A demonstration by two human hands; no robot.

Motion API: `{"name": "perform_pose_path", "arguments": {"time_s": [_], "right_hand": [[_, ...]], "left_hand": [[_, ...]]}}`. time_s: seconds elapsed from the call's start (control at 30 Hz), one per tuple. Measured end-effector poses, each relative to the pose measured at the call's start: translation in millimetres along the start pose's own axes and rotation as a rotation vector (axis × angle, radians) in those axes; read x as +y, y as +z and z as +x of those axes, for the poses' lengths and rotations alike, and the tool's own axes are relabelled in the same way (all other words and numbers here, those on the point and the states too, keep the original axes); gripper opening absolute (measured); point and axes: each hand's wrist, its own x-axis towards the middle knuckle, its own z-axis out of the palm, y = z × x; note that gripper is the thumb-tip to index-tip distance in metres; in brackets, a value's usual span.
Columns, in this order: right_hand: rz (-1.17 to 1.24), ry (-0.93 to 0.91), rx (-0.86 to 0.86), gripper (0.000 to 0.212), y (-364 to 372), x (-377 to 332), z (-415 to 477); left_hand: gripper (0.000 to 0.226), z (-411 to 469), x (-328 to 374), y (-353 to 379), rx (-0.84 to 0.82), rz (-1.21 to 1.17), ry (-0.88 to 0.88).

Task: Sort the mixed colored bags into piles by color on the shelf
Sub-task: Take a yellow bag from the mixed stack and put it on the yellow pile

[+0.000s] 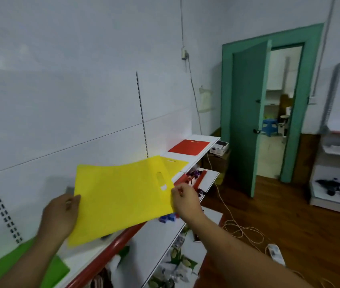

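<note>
A flat yellow bag (121, 196) with a cut-out handle hangs in the air above the white top shelf (204, 151). My left hand (61, 215) pinches its left edge and my right hand (185, 197) pinches its right edge near the handle hole. Behind it, another yellow bag (176, 164) lies flat on the shelf. Farther along the shelf lies a red bag (188, 146). A green bag (19, 265) lies on the shelf at the lower left, partly hidden by my left forearm.
Lower shelves (158, 242) hold several small packaged goods. A red rail (110, 249) edges the top shelf. A cream cable and power strip (275, 253) lie on the wooden floor. A green door (246, 113) stands open at the right. Another shelf unit (335, 163) stands far right.
</note>
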Motion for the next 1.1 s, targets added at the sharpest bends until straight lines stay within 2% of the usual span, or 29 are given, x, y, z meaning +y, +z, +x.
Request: {"name": "perform_pose_path", "arguments": {"time_s": [0.2, 0.37, 0.53, 0.73, 0.93, 1.1], "right_hand": [[-0.067, 0.026, 0.12, 0.019, -106, 66, 54], [-0.076, 0.073, 0.19, 0.014, -167, 103, 103], [-0.141, 0.07, 0.249, 0.014, -204, 121, 154], [-0.173, 0.09, 0.293, 0.015, -216, 144, 244], [-0.22, 0.092, 0.204, 0.016, -199, 163, 346], [-0.231, 0.075, 0.134, 0.013, -169, 185, 417]], "left_hand": [[0.038, 24, 109, 103, -0.105, -0.137, 0.094], [0.035, 50, 183, 169, -0.157, -0.237, 0.091], [0.033, 89, 225, 234, -0.184, -0.289, 0.113], [0.031, 160, 253, 311, -0.14, -0.3, 0.141], [0.025, 223, 247, 381, -0.1, -0.294, 0.094], [0.023, 257, 225, 411, -0.048, -0.258, 0.057]]}}
